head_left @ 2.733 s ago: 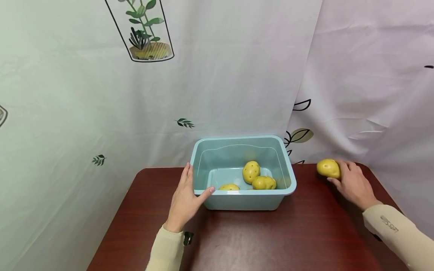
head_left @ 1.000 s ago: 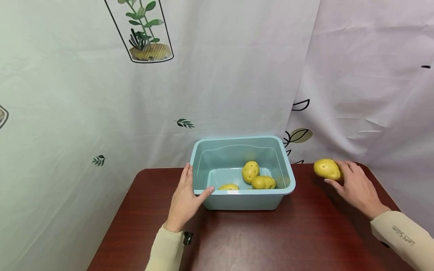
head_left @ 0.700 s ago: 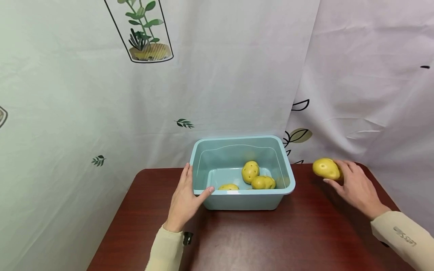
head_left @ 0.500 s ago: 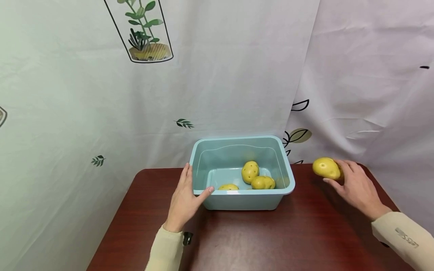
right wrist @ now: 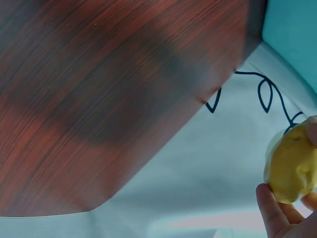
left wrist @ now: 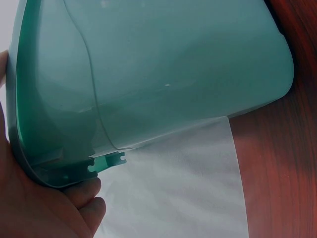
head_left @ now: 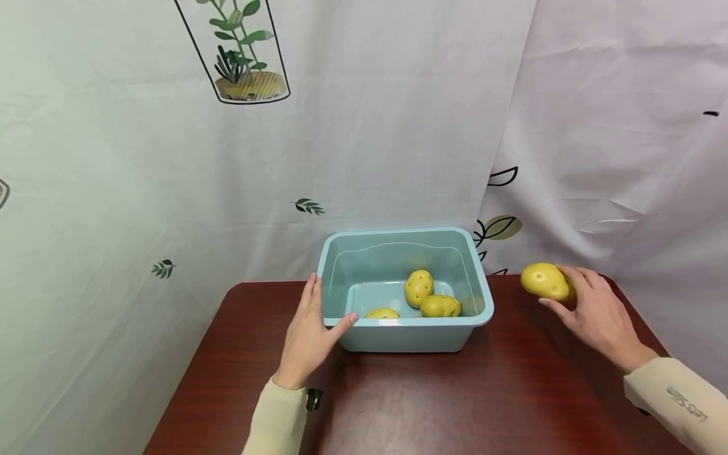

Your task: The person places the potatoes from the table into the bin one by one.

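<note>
My left hand (head_left: 307, 344) holds the near left corner of a light blue plastic tub (head_left: 406, 340). Its thumb lies along the front rim and its fingers reach along the left side. In the left wrist view, fingertips (left wrist: 86, 193) tuck under the tub's rim. Several yellow potatoes lie inside, one (head_left: 419, 289) behind another (head_left: 440, 306), and a third (head_left: 382, 313) partly hidden by the front rim. Off to the tub's right, my right hand (head_left: 601, 316) grips a yellow potato (head_left: 543, 280) between thumb and fingers. The right wrist view shows this potato (right wrist: 290, 166) raised over the table.
The dark red wooden table (head_left: 432, 404) has rounded far corners. Right behind it hangs a pale fabric backdrop (head_left: 398, 126) with printed leaves, and the tub stands close to it. Bare tabletop lies between the tub and the right hand.
The right hand, with the potato, has shifted slightly left and the potato sits a little higher in the head view. The left hand and the tub stay in place.
</note>
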The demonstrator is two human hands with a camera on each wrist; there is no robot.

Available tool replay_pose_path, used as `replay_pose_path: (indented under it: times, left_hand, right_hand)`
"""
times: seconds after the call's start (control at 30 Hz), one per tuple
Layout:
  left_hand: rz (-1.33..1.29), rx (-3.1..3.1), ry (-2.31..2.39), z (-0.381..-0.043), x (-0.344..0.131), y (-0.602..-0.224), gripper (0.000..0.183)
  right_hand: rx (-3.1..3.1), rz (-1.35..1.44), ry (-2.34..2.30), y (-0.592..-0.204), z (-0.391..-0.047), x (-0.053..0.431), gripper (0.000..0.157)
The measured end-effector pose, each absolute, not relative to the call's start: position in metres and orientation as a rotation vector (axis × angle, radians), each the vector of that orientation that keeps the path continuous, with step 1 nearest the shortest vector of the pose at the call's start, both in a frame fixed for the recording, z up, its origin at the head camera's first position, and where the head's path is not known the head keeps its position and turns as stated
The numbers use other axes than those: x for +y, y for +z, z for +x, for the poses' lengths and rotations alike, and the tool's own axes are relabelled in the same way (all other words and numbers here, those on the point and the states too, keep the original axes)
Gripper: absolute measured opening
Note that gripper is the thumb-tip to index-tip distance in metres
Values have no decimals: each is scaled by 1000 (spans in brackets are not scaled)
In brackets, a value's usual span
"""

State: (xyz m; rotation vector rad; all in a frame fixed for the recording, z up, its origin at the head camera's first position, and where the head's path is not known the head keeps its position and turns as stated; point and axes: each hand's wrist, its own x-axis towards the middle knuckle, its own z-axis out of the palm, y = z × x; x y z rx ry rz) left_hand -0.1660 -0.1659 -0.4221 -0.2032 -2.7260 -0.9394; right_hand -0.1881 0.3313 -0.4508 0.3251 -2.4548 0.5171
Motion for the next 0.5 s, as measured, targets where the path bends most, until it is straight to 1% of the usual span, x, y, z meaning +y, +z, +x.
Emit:
replay_pose_path:
  times: [0.5]
  left_hand:
    - [-202,-2719,-942,-166,-166,-423,108]
  right_hand:
    - [-2434,322,545,-440,-184,322,72]
